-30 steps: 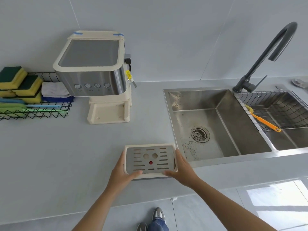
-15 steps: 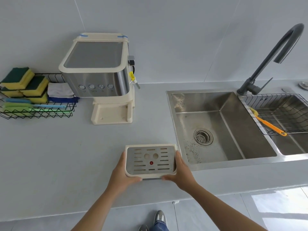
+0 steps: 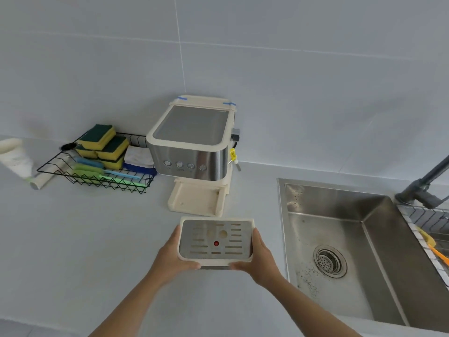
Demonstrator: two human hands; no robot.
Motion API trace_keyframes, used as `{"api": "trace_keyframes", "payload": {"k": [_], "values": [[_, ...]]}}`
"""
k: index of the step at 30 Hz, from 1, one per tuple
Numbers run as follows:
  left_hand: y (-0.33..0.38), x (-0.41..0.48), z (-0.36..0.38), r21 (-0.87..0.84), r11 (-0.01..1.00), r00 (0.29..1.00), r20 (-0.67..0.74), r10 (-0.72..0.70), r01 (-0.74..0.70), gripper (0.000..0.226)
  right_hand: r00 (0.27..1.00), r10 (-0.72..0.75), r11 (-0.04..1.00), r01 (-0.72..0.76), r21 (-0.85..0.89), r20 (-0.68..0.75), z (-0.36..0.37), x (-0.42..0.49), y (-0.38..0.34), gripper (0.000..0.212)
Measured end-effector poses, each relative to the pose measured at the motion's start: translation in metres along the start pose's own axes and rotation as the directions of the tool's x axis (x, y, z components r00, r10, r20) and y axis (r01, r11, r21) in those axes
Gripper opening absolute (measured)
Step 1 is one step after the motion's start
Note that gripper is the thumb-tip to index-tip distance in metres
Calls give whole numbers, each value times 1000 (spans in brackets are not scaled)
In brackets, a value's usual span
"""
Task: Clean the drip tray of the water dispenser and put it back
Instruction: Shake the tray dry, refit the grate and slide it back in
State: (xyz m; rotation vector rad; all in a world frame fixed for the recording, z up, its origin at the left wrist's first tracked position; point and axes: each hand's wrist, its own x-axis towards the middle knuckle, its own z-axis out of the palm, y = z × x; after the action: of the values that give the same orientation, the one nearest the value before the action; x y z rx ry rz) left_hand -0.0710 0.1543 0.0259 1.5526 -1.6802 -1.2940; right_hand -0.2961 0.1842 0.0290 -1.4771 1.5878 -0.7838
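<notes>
**Drip tray held level before the dispenser**

The grey countertop (image 3: 73, 239) carries a steel sink (image 3: 340, 203) at the right and the water dispenser (image 3: 192, 142) by the wall. Just in front of its cream base, the drip tray (image 3: 216, 261) is level, grate up, long axis running left to right. With arms outstretched, the left hand (image 3: 170, 261) and right hand (image 3: 260, 259) grip its short ends, thumbs on the near edge.

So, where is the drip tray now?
Head view, centre: drip tray held between left hand and right hand, in front of the water dispenser, left of the sink.
</notes>
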Motion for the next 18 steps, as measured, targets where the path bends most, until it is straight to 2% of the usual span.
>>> {"api": "trace_keyframes", "payload": {"k": [7,18], "values": [[-7,38,-37,-6,1000,1000,-4,-9,9,92,999,-32,999,32,22,0,21,50,-21,80],[-36,95,-70,33,999,997,67,-34,32,90,998,44,999,-44,1,-49,58,96,-25,77]]}}
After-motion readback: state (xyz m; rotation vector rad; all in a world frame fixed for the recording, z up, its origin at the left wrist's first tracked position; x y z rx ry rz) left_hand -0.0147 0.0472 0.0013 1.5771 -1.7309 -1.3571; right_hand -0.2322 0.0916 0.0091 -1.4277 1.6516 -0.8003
